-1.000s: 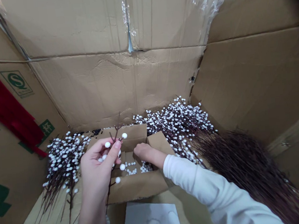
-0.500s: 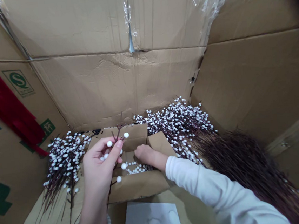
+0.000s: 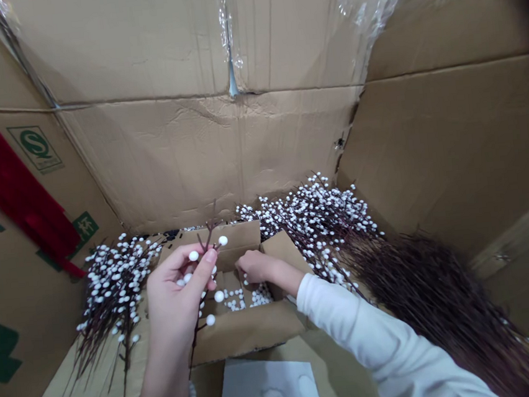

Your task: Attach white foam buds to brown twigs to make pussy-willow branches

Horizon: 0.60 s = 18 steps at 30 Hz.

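My left hand (image 3: 179, 288) pinches a dark brown twig (image 3: 209, 232) between thumb and fingers, left of the box opening. White berries (image 3: 222, 240) sit on the twig's side shoots, and some of its tips are bare. Inside the open cardboard box (image 3: 244, 331) lie many loose white balls (image 3: 260, 294). My right hand (image 3: 253, 265) is over the box, fingers bent together and pointing down. One small white ball shows just below its fingertips; whether anything is between them I cannot make out.
Berry branches (image 3: 117, 275) lie to the left, with another pile (image 3: 317, 209) behind the box. A bundle of bare dark twigs (image 3: 432, 288) fills the right. White paper (image 3: 271, 388) lies in front. Cardboard walls (image 3: 162, 158) surround the table, and a red cloth strip (image 3: 9, 167) hangs left.
My right hand has lifted slightly from the loose balls in the box, uncovering more of them. My left hand keeps the twig in nearly the same place.
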### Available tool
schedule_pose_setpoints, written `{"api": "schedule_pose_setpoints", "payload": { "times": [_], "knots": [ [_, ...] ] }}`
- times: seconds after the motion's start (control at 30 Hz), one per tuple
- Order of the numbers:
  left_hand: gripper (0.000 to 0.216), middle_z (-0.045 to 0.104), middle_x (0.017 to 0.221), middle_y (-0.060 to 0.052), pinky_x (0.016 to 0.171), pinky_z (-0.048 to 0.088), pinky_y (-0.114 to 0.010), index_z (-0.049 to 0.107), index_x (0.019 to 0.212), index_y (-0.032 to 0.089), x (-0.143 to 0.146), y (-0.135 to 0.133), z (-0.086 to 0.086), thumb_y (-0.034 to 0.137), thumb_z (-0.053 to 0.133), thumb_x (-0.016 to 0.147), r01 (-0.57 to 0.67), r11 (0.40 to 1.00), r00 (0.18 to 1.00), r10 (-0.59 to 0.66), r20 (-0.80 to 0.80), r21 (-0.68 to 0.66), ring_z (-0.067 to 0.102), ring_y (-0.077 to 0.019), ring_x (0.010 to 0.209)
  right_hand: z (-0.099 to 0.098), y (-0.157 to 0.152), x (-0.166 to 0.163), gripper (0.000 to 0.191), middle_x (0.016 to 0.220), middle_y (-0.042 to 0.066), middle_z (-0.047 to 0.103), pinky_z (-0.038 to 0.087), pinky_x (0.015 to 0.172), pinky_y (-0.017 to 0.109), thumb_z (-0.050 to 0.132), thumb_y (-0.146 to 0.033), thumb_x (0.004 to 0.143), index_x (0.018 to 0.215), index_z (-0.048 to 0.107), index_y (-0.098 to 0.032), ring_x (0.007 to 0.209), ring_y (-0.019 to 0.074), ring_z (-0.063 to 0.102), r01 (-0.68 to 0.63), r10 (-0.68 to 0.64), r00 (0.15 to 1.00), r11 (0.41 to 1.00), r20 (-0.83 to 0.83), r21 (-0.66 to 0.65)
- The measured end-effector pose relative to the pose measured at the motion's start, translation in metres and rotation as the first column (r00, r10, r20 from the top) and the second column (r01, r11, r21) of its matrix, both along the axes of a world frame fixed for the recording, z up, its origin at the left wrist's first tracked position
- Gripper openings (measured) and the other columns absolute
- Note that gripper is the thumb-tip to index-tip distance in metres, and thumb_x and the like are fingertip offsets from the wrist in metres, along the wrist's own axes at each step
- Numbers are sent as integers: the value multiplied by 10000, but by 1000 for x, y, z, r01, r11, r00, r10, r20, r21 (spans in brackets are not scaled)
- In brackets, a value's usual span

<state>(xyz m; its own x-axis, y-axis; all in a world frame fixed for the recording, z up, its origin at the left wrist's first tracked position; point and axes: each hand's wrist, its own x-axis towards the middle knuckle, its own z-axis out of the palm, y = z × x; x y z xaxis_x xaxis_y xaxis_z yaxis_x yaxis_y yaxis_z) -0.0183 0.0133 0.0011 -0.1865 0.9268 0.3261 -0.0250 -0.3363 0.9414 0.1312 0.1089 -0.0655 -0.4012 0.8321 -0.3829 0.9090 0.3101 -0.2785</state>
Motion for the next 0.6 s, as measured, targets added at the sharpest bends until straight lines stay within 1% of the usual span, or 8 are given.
{"api": "schedule_pose_setpoints", "payload": {
  "times": [0.1,0.17,0.2,0.23,0.3,0.37,0.5,0.6],
  "knots": [
    [91,620,582,58,413,390,-154,708,714,207,-2,2,-2,264,778,703,15,1000,1000,-15,21,-6,522,-63,442,6,1,6,280,1216,86,640,563,862,442,618,-311,937,1183,614,-177,1025,230,654,49,-68,972,995,-226,-90],
    [94,626,585,57,424,403,-149,709,716,203,-2,2,-3,265,779,705,20,1000,999,-20,27,-11,525,-61,446,8,0,8,233,1154,83,675,587,818,389,551,-263,973,1172,605,-156,956,198,687,55,-130,905,980,-406,-191],
    [97,627,581,57,427,409,-147,709,713,201,-2,3,-3,265,781,705,18,1000,999,-17,28,-12,526,-61,447,8,-2,9,222,1141,84,688,595,806,351,493,-221,993,1179,590,-150,934,178,702,47,-166,853,969,-495,-244],
    [101,630,582,57,429,414,-146,707,707,199,-2,3,-3,264,785,700,12,1000,999,-11,31,-12,527,-61,447,8,-4,10,240,1153,88,694,596,808,311,428,-170,1002,1194,570,-149,936,159,713,35,-206,791,955,-577,-293],
    [113,640,588,55,430,421,-145,703,692,197,-2,3,-2,259,798,684,0,1000,999,1,39,-6,528,-60,447,7,-9,10,325,1233,107,678,579,853,249,326,-72,976,1217,530,-152,1012,134,710,13,-292,647,928,-705,-372],
    [119,650,604,52,430,424,-146,702,693,197,-2,2,-1,257,804,679,-4,1000,999,4,44,-4,532,-61,450,3,-12,8,392,1291,130,651,556,905,233,285,4,918,1195,519,-145,1102,133,683,4,-379,499,900,-779,-435],
    [112,636,596,50,425,420,-155,705,719,194,-2,1,-1,270,787,704,9,1000,1000,-9,29,-13,528,-68,453,-6,-14,2,421,1224,141,681,543,959,275,286,81,811,1061,534,-149,1132,151,672,10,-519,233,847,-823,-531],
    [118,628,594,50,428,423,-155,697,703,194,-2,1,0,266,790,694,20,1000,999,-19,36,-19,529,-72,467,-7,-16,0,339,1116,135,707,547,962,316,346,60,814,988,537,-160,1080,171,690,24,-573,61,820,-817,-572]
  ]
}}
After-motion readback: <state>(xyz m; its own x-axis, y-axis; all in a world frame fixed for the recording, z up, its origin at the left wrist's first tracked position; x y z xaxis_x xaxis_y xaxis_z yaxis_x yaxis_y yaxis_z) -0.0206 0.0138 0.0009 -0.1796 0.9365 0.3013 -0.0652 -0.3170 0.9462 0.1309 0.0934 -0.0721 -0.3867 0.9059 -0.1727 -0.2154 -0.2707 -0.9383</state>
